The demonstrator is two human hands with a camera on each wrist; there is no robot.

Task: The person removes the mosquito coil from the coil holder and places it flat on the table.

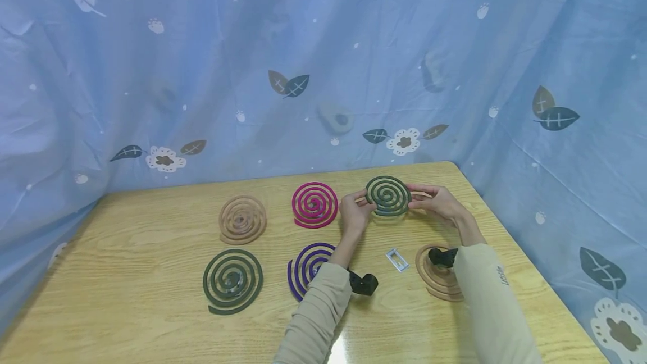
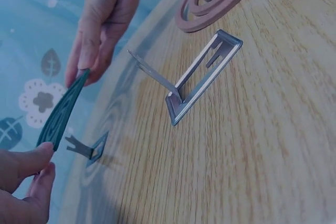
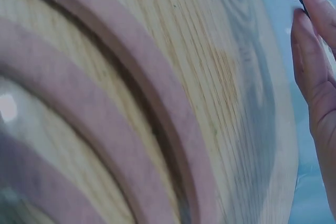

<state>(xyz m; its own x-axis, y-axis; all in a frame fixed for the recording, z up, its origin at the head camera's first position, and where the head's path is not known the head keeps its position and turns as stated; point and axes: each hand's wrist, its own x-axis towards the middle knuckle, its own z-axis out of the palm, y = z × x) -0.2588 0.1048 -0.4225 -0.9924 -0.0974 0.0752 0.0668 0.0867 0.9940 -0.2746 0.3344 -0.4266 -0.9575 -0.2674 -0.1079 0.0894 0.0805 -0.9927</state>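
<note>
The left hand (image 1: 355, 210) and the right hand (image 1: 438, 202) stand apart, pinching opposite edges of 1 dark green coil (image 1: 386, 196), which is raised off the table (image 1: 151, 274) near its back right corner, close to a small metal stand (image 2: 80, 146). The coil looks light, stiff and brittle, its matte surface unlikely to slip. Best hold it gently at 2 opposite points of the outermost ring, since squeezing or bending could snap the thin turns.
</note>
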